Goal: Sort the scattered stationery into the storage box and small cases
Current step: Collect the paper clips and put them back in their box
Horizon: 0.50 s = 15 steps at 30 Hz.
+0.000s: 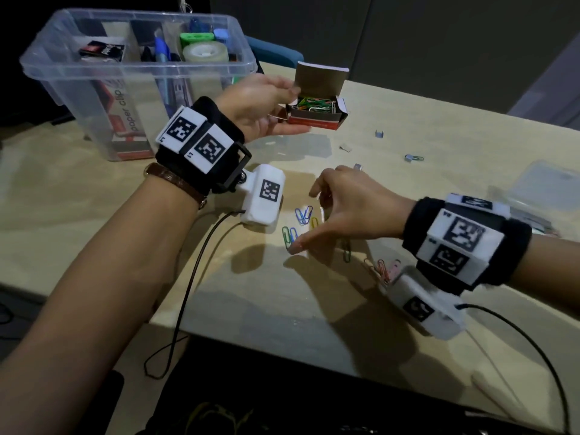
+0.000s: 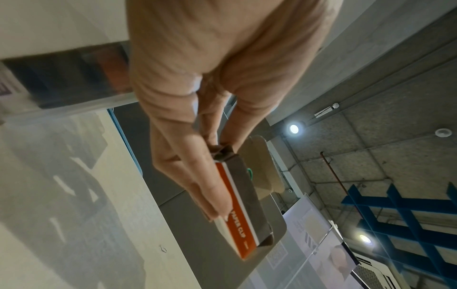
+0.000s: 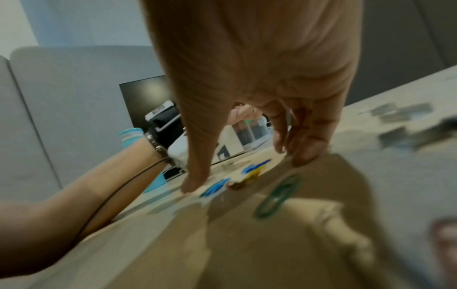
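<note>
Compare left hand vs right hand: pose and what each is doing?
The left hand is raised, gripping the open paper clip box; the right hand is low over the table, holding nothing. Left fingers wrap the box; right thumb and fingers spread over loose paper clips. Both wear wrist cameras.

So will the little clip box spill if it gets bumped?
Probably. The clip box has its lid flipped up, and clips fill it near the top. It looks like thin card, so likely light and easy to tip. The left hand holds one end.
</note>
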### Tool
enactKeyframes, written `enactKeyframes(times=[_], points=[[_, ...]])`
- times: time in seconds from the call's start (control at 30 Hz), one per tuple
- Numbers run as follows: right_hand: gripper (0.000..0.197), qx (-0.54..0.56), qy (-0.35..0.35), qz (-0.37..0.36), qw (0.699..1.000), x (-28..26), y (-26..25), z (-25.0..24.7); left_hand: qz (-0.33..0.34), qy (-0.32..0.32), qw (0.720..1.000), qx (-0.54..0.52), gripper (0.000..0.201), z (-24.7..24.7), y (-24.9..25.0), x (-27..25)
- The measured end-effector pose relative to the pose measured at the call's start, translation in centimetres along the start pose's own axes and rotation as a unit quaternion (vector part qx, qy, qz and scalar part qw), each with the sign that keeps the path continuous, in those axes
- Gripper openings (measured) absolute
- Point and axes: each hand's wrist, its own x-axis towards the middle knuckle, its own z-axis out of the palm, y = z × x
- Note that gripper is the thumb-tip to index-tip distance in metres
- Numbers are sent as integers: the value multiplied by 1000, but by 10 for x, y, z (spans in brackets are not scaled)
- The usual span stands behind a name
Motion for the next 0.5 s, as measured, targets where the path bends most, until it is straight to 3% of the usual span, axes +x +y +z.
enactKeyframes(times=[0.07, 0.3, 0.5], points=[[78, 16, 23, 15, 1000, -3, -8, 12, -2, 0, 1000, 0, 20, -1, 0, 0], [13, 111, 32, -12, 993, -10, -21, 25, 0, -6, 1000, -1, 15, -1, 1, 0], [15, 102, 5, -26, 994, -12, -20, 19, -1, -4, 1000, 20, 14, -1, 2, -2]])
